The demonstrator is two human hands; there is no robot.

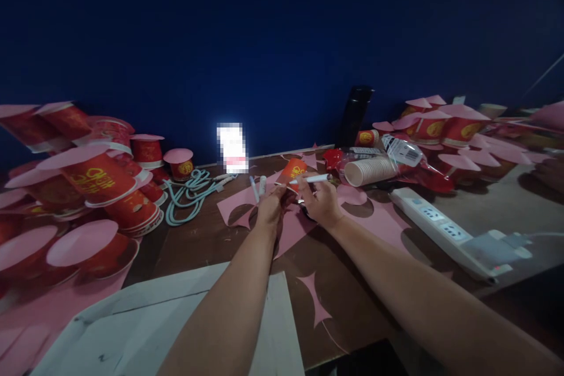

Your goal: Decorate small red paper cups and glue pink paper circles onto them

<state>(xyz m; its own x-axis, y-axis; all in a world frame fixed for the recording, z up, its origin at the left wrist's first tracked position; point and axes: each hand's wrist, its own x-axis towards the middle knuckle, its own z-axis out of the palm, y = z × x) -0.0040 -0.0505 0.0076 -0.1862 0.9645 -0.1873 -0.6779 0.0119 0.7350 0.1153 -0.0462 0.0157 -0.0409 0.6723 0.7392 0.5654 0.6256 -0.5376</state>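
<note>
Near the table's middle, my left hand (270, 204) is closed around the rim end of a red paper cup (292, 170) with gold lettering. The cup is tilted, its base pointing up and away. My right hand (322, 202) is closed on a white marker (318, 178) lying across its fingers, close beside the cup. Both hands partly hide the cup's rim and what is below it. Pink paper (293, 235) with round cut-outs lies under my hands. Left of my left hand are a bluish marker (254, 189) and a white one (262, 185).
Red cups with pink paper discs (99, 173) crowd the left; more cups (434, 126) stand at right. A stacked sleeve of cups (369, 171), a power strip (440, 226), a black bottle (353, 116), a coiled cable (187, 197) and a bright blurred screen (232, 147) surround the work area.
</note>
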